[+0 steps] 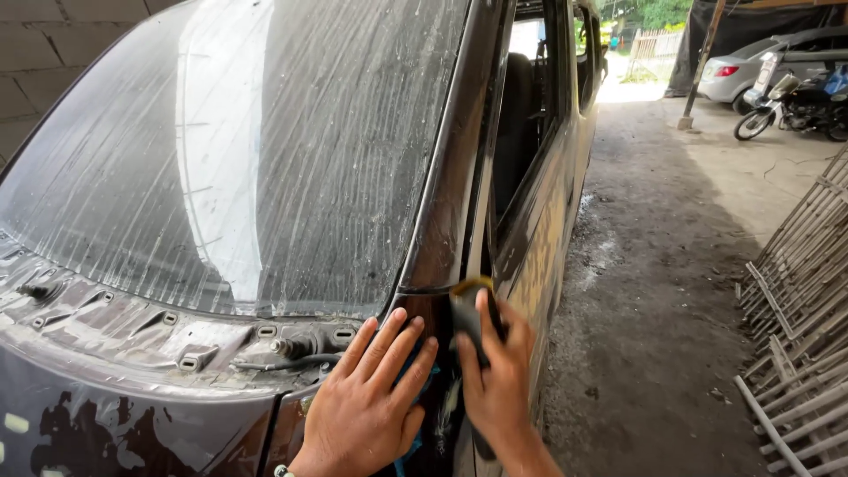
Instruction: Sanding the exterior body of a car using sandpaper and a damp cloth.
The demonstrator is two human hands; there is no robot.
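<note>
— Our fingers [481, 340] on the right hand [496, 389] are curled tight around a dark sanding block [468, 314] with a yellowish edge, pressed to the base of the car's front pillar [446, 194]; the left hand [367, 397] lies flat and open on the panel just beside it, over a scrap of blue cloth [422, 389], gripping nothing.

— So the block sits where the pillar meets the stripped cowl [159, 331], below the streaked windscreen [238, 150]?

— Yes. We judge the work goes best with the block kept flat to the curve, strokes short and along the pillar, clear of the glass edge and the open door frame [521, 203]. Past the car, dirt floor [654, 291], leaning bamboo slats [795, 291], a parked motorcycle [791, 106].
</note>
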